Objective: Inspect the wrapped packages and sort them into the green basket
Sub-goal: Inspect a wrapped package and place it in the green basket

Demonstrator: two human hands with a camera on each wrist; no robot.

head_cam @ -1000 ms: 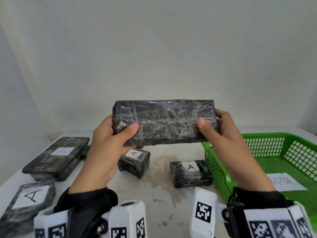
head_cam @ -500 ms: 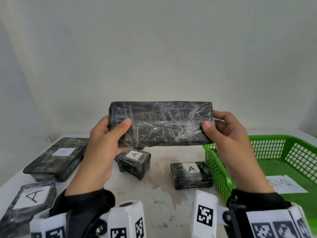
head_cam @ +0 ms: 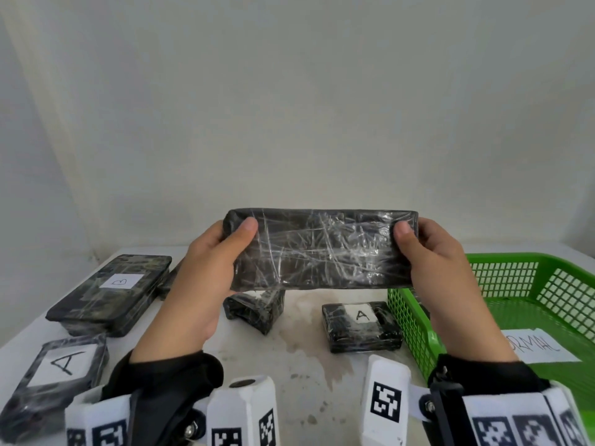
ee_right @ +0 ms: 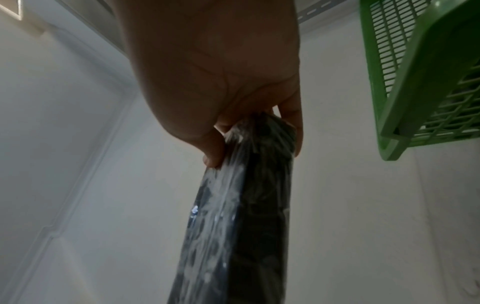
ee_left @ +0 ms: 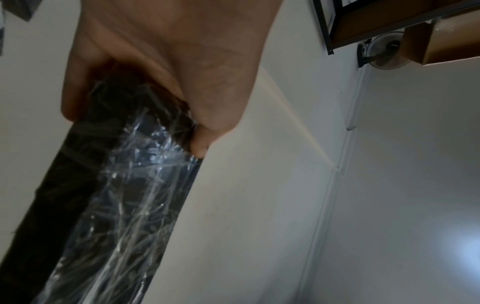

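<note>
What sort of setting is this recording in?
Probably a makeshift sorting bench in a plain room: a stained white table against a bare wall, black wrapped packages lettered A and B, and a green basket with a paper label.

A plain indoor workroom set up as a sorting station. A stained white table (head_cam: 309,375) stands against bare white walls (head_cam: 289,107). On it lie black film-wrapped packages with handwritten paper labels, "B" (head_cam: 121,281) far left, "A" (head_cam: 362,316) near the middle. A green mesh basket (head_cam: 521,272) on the right holds a lettered paper slip (head_cam: 534,347). A wall fan (ee_left: 387,53) is mounted high up.
</note>
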